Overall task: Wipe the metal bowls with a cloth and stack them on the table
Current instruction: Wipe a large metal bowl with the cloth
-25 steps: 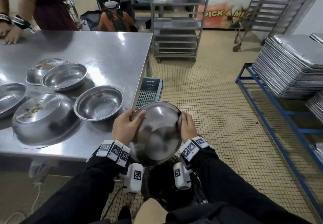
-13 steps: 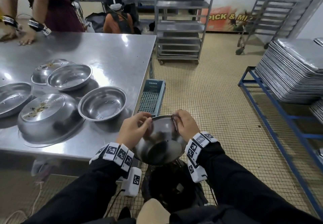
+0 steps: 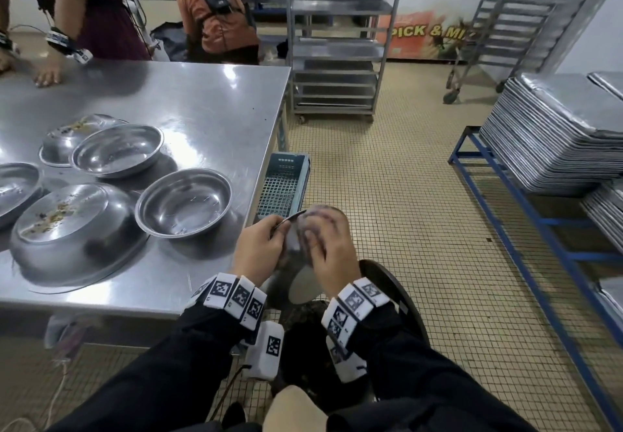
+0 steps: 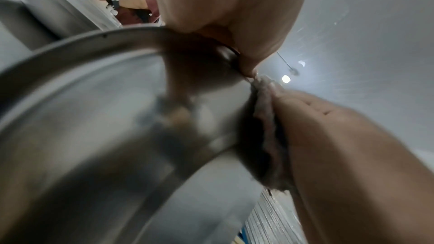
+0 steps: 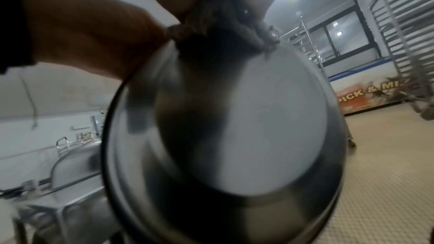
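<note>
I hold a metal bowl (image 3: 292,264) on edge in the air, off the table's near right corner. My left hand (image 3: 259,249) pinches its rim, thumb inside; the left wrist view shows the bowl's shiny inside (image 4: 105,136). My right hand (image 3: 332,251) holds a greyish cloth (image 3: 320,217) bunched against the bowl's upper outer side. The right wrist view shows the bowl's outer bottom (image 5: 246,127) with the cloth (image 5: 223,31) at its top rim. Several more bowls lie on the steel table (image 3: 202,101): an upright one (image 3: 183,202) is nearest, and an upturned one (image 3: 70,226) carries food crumbs.
A black bin (image 3: 391,291) stands on the floor under my hands. A blue crate (image 3: 283,185) leans by the table leg. Stacked metal trays (image 3: 556,135) fill a blue rack on the right. Another person's hand (image 3: 47,76) rests on the table's far left.
The bowl has turned from facing up at me to standing on edge. My right hand has brought the cloth over the rim onto the outer side, and both hands have risen a little.
</note>
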`<state>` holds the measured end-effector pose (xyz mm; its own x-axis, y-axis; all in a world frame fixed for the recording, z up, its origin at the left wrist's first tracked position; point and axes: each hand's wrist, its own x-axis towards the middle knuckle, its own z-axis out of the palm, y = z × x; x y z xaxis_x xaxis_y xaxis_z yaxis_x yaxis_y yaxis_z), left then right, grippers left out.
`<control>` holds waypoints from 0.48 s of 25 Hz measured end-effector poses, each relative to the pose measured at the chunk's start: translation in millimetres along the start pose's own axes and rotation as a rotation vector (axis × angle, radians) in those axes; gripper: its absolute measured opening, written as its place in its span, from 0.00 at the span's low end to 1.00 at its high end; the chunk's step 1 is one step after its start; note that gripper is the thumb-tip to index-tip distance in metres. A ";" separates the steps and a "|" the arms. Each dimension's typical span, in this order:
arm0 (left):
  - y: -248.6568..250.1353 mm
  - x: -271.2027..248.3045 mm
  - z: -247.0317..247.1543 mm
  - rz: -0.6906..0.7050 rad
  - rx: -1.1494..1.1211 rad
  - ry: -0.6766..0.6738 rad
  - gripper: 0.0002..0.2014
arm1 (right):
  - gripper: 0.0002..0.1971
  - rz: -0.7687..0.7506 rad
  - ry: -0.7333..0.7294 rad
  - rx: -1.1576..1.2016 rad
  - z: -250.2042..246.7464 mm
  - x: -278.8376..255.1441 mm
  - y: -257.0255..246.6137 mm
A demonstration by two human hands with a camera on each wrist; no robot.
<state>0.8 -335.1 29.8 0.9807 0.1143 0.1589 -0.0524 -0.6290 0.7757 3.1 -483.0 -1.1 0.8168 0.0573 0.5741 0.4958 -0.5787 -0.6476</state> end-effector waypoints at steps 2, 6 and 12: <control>4.1 0.5 1.3 0.010 -0.020 0.008 0.08 | 0.21 -0.022 -0.028 -0.102 8.7 -7.7 -4.1; 1.7 0.9 -0.3 -0.052 -0.116 0.046 0.11 | 0.23 0.288 0.034 -0.146 2.8 10.4 17.9; -4.4 0.1 -4.8 -0.095 -0.113 0.048 0.13 | 0.19 0.419 -0.018 0.007 -12.8 -2.3 17.2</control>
<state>0.2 -328.7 29.4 0.9722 0.2073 0.1086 0.0166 -0.5237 0.8517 5.9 -503.4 -7.2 0.9533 -0.1676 0.2514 0.1214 -0.5494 -0.8267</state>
